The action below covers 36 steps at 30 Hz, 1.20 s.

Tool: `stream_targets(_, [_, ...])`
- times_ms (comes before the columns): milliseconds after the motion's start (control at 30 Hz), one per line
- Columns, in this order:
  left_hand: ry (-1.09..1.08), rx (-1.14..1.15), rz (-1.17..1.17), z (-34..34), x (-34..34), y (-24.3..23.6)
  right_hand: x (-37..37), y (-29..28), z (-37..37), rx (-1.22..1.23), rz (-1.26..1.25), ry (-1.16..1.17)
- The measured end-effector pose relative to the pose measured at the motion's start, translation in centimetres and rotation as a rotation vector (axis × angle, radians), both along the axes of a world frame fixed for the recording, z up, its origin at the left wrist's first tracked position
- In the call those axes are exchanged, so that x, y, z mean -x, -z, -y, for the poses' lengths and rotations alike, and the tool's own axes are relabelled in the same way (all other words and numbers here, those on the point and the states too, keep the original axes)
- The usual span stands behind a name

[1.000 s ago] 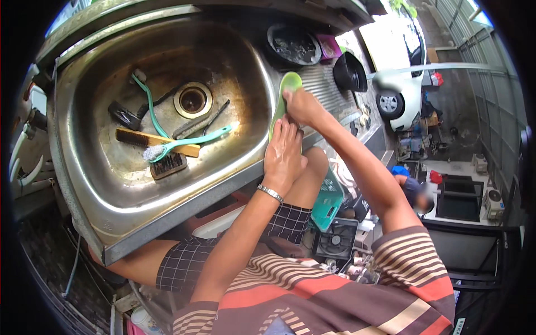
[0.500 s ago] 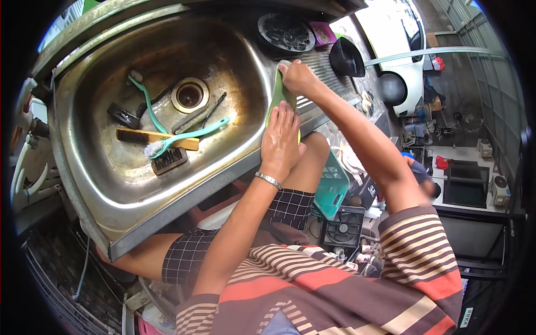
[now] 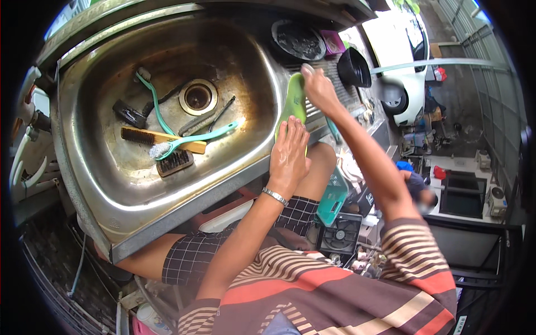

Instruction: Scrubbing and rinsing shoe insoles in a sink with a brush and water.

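Left hand [image 3: 288, 152] laid flat, fingers together and stretched, palm pressing down on the lower end of a light green insole [image 3: 294, 103]. Right hand [image 3: 317, 86] closed around the insole's upper end, fingers curled over its edge, clamped on it. Insole lying along the right rim of a steel sink [image 3: 100, 184], at the meeting of the basin and the ribbed draining board [image 3: 340, 95], long axis running up and away from the body. Silver bracelet [image 3: 274, 196] on the left wrist. Down in the basin, well apart from both hands: a wooden-handled brush [image 3: 162, 140] lying crosswise, a teal toothbrush [image 3: 192, 140] resting over it with white bristles to the left, a second green toothbrush [image 3: 152, 100] curving toward the drain [image 3: 198, 97], a dark bristle block [image 3: 175, 162] just below the wooden brush, a small black piece [image 3: 129, 114] near the left wall. Beyond the draining board, a round black pan [image 3: 298, 40] and a black pot [image 3: 353, 68]. Under the sink's edge, knees in checked shorts [image 3: 223, 248], striped shirt below.
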<state>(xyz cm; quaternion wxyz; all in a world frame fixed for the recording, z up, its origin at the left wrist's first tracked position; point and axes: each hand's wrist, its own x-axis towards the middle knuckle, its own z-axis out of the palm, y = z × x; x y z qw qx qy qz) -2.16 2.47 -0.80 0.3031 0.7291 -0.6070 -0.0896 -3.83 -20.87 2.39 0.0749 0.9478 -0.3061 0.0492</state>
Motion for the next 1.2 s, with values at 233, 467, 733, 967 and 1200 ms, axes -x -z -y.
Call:
stream_targets(233, [0.052,-0.092,0.03,0.2,-0.5,-1.2,1.7,-6.3,-9.7,-0.399,-0.075,0.19])
stream_targets(467, [-0.035,-0.097,0.171,0.7,0.2,-0.4,2.0,-5.4,-11.4,-0.315,-0.214,0.171])
stream_targets(733, [-0.031,-0.024,0.075,1.0,-0.1,-0.7,-0.4,-1.0,-3.6,-0.032,-0.384,-0.012])
stream_targets(967, [0.009,-0.025,0.079,0.6,0.1,-1.3,0.8,-2.1,-4.5,-0.065,-0.41,-0.075])
stream_targets(1200, [0.034,-0.063,0.047,1.1,-0.4,-0.9,0.8,-0.7,-4.2,-0.123,-0.337,0.138])
